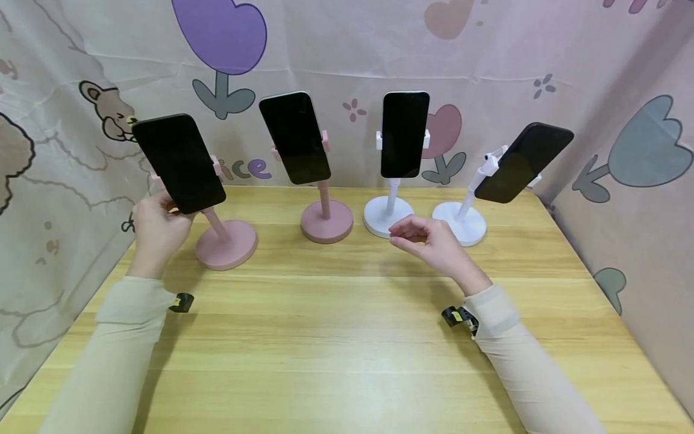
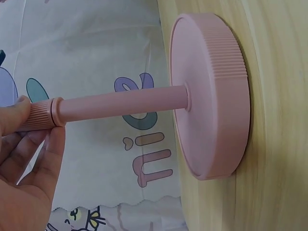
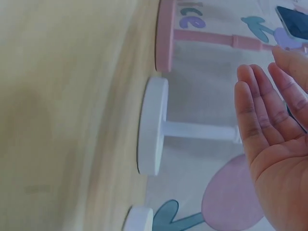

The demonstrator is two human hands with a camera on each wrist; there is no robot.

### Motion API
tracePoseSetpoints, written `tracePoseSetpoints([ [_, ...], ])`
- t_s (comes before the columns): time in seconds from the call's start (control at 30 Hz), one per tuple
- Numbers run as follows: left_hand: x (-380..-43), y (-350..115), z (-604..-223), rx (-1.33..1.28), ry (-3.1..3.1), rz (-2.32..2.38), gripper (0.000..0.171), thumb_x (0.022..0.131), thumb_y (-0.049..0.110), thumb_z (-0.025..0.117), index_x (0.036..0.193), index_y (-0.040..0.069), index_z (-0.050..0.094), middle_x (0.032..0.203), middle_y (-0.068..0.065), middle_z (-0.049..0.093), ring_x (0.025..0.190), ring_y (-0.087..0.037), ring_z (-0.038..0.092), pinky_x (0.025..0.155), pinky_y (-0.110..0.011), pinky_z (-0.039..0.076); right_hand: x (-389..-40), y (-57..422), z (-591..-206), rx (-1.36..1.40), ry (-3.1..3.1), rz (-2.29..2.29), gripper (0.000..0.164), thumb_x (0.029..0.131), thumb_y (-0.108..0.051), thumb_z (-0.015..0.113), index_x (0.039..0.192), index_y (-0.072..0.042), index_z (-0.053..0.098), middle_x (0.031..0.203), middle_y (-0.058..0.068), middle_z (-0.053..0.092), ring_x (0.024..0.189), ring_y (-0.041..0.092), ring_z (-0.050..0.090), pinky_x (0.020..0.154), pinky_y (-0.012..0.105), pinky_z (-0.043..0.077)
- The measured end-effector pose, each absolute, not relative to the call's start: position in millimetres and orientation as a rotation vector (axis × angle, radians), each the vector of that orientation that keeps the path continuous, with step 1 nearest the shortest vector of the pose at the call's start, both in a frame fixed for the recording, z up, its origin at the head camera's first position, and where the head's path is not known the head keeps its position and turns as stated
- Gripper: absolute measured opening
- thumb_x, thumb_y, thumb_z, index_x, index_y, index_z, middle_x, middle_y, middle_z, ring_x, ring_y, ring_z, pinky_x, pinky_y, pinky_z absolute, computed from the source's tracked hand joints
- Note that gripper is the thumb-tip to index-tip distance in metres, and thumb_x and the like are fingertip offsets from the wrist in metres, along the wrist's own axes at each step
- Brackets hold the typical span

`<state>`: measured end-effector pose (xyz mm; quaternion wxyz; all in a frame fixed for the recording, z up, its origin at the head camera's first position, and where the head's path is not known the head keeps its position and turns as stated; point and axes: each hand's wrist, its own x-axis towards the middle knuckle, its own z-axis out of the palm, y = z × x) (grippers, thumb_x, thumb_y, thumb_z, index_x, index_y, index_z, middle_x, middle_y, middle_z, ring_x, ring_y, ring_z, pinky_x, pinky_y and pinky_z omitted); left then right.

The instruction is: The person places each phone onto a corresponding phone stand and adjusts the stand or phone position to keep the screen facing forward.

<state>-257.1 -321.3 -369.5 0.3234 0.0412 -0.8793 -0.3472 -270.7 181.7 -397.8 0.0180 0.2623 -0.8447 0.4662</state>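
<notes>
My left hand (image 1: pixel 162 226) grips the pink phone stand (image 1: pixel 226 244) at the far left; in the left wrist view its thumb and fingers pinch the ribbed collar (image 2: pixel 41 115) on the stem. A black phone (image 1: pixel 181 163) sits tilted in that stand's clamp, partly covering the hand in the head view. My right hand (image 1: pixel 425 241) hovers in front of the two white stands with fingers loosely bent and nothing in them. Closest to it is the upright white phone stand (image 1: pixel 387 214) holding a phone (image 1: pixel 405 134). In the right wrist view the palm (image 3: pixel 284 168) shows bare.
A second pink stand (image 1: pixel 326 222) with a phone (image 1: pixel 295 137) stands left of centre at the back. The other white stand (image 1: pixel 459 224) leans a phone (image 1: pixel 525 163) to the right. Behind the wooden table (image 1: pixel 314 337) hangs a printed curtain (image 1: pixel 325 54).
</notes>
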Motion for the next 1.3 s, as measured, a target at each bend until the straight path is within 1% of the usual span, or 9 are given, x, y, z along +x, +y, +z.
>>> tracePoseSetpoints([
  [0.07,-257,-321,-369,0.108,-2.304,-0.929,0.013,0.094,0.005,0.071,0.088,-0.006,0.075,0.071,0.052,0.049,0.079,0.02,0.047,0.085,-0.017,0.032,-272,185,-397,0.796,-2.609,1.443,0.016,0.1,-0.017,0.079,0.114,-0.008,0.078,0.105,0.008,0.082,0.094,0.011,0.076,0.084,0.018,0.062],
  [0.13,-257,-321,-369,0.12,-2.307,-0.948,0.014,0.094,0.006,0.071,0.089,-0.007,0.074,0.07,0.057,0.043,0.08,0.019,0.047,0.082,-0.015,0.033,-274,189,-396,0.78,-2.597,1.438,0.017,0.1,-0.017,0.079,0.114,-0.008,0.078,0.105,0.008,0.082,0.094,0.009,0.076,0.084,0.017,0.062],
  [0.27,-258,-318,-371,0.133,-2.301,-0.982,0.012,0.095,0.006,0.073,0.091,-0.005,0.072,0.071,0.052,0.046,0.083,0.022,0.051,0.077,-0.005,0.039,-276,193,-394,0.745,-2.584,1.448,0.019,0.1,-0.017,0.079,0.115,-0.006,0.077,0.106,0.011,0.081,0.094,0.006,0.075,0.085,0.015,0.061],
  [0.43,-257,-318,-376,0.145,-2.273,-1.032,0.009,0.095,0.007,0.076,0.09,0.001,0.072,0.078,0.04,0.06,0.086,0.025,0.054,0.072,-0.002,0.045,-277,198,-394,0.697,-2.589,1.45,0.019,0.101,-0.017,0.078,0.115,-0.006,0.077,0.109,0.012,0.08,0.094,0.005,0.073,0.085,0.014,0.06],
  [0.63,-252,-318,-380,0.163,-2.23,-1.057,0.018,0.094,0.009,0.08,0.083,0.022,0.071,0.079,0.036,0.062,0.088,0.025,0.057,0.073,-0.001,0.047,-277,200,-392,0.666,-2.598,1.455,0.02,0.101,-0.018,0.078,0.117,-0.005,0.076,0.111,0.013,0.08,0.094,0.005,0.073,0.085,0.013,0.06],
  [0.87,-247,-318,-381,0.164,-2.272,-1.039,0.015,0.095,0.021,0.083,0.094,0.011,0.071,0.085,0.041,0.058,0.096,0.026,0.058,0.076,0.0,0.048,-277,202,-389,0.597,-2.608,1.408,0.023,0.102,-0.021,0.077,0.12,-0.005,0.076,0.116,0.013,0.079,0.096,0.015,0.074,0.083,0.012,0.059],
  [1.0,-244,-321,-383,0.187,-2.351,-1.034,0.018,0.099,0.029,0.08,0.106,0.015,0.072,0.098,0.03,0.066,0.104,0.023,0.058,0.082,-0.001,0.051,-278,204,-387,0.559,-2.611,1.389,0.028,0.104,-0.023,0.074,0.124,-0.004,0.075,0.119,0.015,0.079,0.103,0.025,0.075,0.086,0.01,0.058],
  [1.13,-240,-323,-386,0.174,-2.432,-0.987,0.026,0.102,0.031,0.073,0.119,0.011,0.069,0.113,0.006,0.075,0.1,0.026,0.053,0.083,-0.002,0.048,-281,208,-389,0.536,-2.6,1.352,0.03,0.105,-0.021,0.073,0.127,-0.001,0.072,0.123,0.018,0.077,0.111,0.03,0.075,0.091,0.013,0.058],
  [1.3,-234,-321,-390,0.123,-2.484,-0.919,0.029,0.103,0.022,0.068,0.125,0.005,0.063,0.124,-0.018,0.075,0.093,0.025,0.048,0.078,-0.004,0.041,-282,212,-392,0.501,-2.576,1.301,0.033,0.105,-0.021,0.073,0.13,-0.001,0.071,0.127,0.019,0.075,0.115,0.032,0.074,0.101,0.038,0.063],
])
